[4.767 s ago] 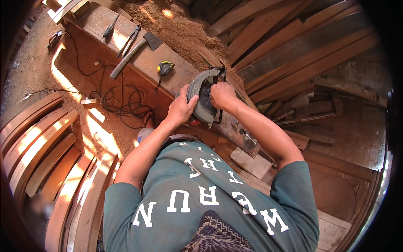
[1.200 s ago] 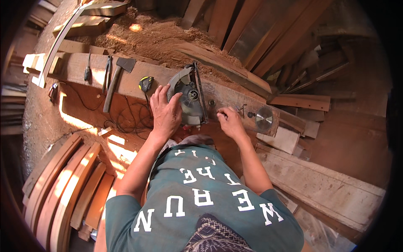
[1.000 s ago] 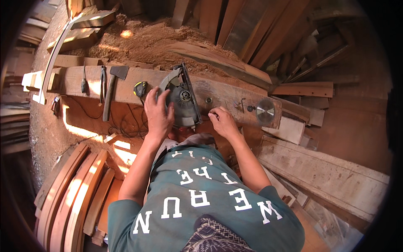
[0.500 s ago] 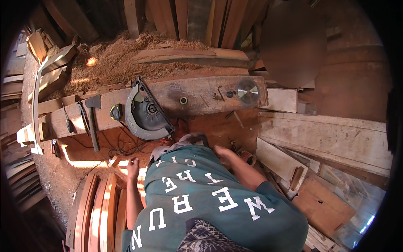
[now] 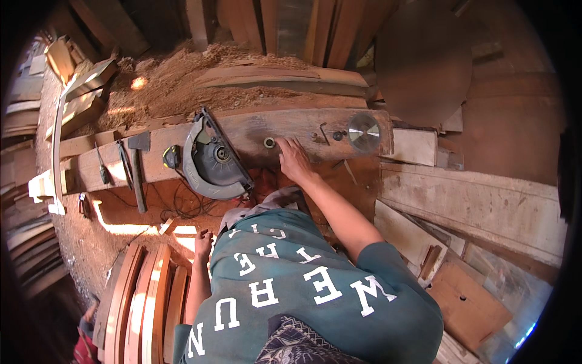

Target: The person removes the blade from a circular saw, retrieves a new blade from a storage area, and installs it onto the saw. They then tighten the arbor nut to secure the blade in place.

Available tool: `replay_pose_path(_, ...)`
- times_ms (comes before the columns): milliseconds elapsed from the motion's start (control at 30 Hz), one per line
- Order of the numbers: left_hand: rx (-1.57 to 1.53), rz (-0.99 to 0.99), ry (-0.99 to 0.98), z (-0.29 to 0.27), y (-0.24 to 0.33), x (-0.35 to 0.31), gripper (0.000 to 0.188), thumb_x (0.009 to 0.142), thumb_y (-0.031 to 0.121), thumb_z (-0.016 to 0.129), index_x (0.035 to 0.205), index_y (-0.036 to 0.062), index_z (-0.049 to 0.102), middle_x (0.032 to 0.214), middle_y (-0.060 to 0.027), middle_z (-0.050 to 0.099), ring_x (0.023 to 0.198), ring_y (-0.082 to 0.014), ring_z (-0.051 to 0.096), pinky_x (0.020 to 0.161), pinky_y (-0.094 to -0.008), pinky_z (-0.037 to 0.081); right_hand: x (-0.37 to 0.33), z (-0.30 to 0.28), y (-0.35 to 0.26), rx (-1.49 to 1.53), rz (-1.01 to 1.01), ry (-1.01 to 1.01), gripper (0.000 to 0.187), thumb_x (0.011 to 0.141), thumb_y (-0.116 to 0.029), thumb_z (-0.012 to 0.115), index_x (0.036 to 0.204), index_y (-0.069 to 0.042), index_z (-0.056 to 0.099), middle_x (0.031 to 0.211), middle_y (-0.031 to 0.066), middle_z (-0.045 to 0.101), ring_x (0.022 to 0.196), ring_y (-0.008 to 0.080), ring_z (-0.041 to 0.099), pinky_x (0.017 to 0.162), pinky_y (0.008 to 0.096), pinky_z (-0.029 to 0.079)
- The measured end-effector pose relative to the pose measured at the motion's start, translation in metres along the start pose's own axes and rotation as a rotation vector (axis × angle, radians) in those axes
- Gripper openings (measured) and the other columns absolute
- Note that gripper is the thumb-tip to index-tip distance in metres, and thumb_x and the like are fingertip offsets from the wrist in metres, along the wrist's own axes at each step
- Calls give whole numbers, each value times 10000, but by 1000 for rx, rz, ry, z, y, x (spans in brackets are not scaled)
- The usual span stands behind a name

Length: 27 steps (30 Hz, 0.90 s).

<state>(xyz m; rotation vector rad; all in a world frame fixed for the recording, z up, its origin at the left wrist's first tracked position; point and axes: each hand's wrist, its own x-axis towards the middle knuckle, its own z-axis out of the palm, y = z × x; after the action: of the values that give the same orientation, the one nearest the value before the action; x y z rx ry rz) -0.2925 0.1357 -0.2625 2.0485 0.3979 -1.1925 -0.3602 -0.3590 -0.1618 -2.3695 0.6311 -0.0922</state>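
My right hand (image 5: 293,159) reaches over the plank (image 5: 242,124), fingers apart and tips down at the wood beside a small ring-shaped flange (image 5: 269,143). Whether a fingertip touches the ring is hard to see. Left of it a circular saw (image 5: 212,161) lies on its side, its bladeless spindle showing. To the right are a hex key (image 5: 325,133), a small bolt (image 5: 314,136), a dark round fitting (image 5: 338,136) and a round saw blade (image 5: 364,133). My left hand (image 5: 204,241) hangs low by my body, fingers loosely curled in shadow, with nothing seen in it.
A hammer (image 5: 139,170), a screwdriver (image 5: 102,168), pliers (image 5: 125,164) and a tape measure (image 5: 171,157) lie left along the plank. Curved boards (image 5: 148,303) stand at lower left, near another person's red garment (image 5: 83,350). Sawdust (image 5: 157,91) is heaped behind. A cable (image 5: 185,206) coils below.
My right hand has moved forward from beside my body onto the plank near the ring, covering a thin small thing that lay there. My left hand has drawn slightly toward my body.
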Motion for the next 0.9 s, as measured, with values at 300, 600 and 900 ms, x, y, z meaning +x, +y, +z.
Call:
replay_pose_path(300, 75, -12, 136, 17, -34, -33, 434, 1018, 244, 705, 1358, -19, 643, 1097, -162, 757, 941, -192, 718, 785, -344, 588, 53, 38, 19, -94, -208, -170, 664, 838, 31, 727, 1463, -24, 508, 1373, 213, 621, 1323, 427, 544, 1124, 495, 451)
replay_pose_path(600, 50, -142, 160, 37, -104, -22, 448, 988, 260, 732, 1332, -21, 670, 1159, -221, 766, 1046, -259, 734, 919, -365, 574, 63, 12, -13, 99, 127, -64, 702, 830, -29, 810, 1463, -16, 506, 1260, 190, 659, 1149, 360, 673, 991, 459, 547)
replay_pose_path(900, -104, -116, 111, 42, -59, -6, 479, 993, 221, 703, 1379, -51, 620, 1251, -215, 727, 1123, -268, 711, 966, -362, 566, 42, -90, -134, 1745, 89, -391, 819, 928, 34, 759, 1607, -62, 312, 1371, 266, 627, 1270, 357, 669, 1095, 431, 577)
